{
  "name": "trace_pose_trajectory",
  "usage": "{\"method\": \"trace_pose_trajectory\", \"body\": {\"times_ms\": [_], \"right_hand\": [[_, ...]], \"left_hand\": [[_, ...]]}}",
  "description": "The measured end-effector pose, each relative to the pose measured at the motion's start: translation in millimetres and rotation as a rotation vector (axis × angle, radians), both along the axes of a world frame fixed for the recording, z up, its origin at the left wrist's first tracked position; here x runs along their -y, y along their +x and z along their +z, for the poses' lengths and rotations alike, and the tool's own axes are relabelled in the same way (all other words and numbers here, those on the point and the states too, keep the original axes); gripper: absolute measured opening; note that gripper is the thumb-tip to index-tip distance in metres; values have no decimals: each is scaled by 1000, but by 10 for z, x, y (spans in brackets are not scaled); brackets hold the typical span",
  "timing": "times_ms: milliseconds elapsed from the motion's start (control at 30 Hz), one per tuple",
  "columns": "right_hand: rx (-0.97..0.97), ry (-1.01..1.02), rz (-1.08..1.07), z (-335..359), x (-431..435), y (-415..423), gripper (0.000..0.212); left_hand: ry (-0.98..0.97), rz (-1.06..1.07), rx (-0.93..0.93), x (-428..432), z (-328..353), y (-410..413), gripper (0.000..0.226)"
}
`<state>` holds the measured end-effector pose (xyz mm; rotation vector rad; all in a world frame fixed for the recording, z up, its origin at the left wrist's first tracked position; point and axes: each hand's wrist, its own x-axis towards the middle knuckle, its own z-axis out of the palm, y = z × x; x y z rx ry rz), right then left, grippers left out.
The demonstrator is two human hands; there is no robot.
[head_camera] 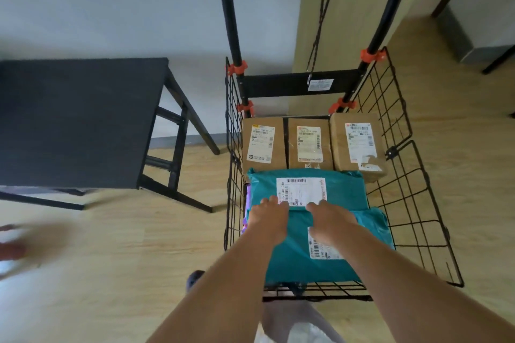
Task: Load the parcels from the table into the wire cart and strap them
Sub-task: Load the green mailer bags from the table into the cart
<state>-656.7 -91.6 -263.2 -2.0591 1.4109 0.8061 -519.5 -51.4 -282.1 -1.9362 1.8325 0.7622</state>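
Observation:
The black wire cart (412,203) stands right of the black table (72,122). Three brown cardboard parcels (309,143) stand side by side at the cart's far end. In front of them lie two teal mailer bags, the farther one (342,189) with a white label, the nearer one (292,256) partly under my arms. My left hand (269,218) and my right hand (330,221) rest palm down with fingers spread where the two teal bags meet. A purple item (246,203) peeks out at the left under the bags. A dark elastic strap (320,17) hangs from the cart handle.
The cart's black handle frame (231,14) rises at the back, held by orange clips. The tabletop shows nothing on it. Wooden floor surrounds the cart. A blurred shape (16,245) lies at the left edge. A table leg and grey cabinet (485,36) stand far right.

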Motion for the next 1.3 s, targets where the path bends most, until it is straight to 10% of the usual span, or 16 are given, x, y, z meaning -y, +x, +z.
{"method": "trace_pose_trajectory", "body": {"times_ms": [1300], "right_hand": [[147,-205,556,739,-1820,4201,24]], "left_hand": [[-159,605,24,-2458,602,3931,52]]}}
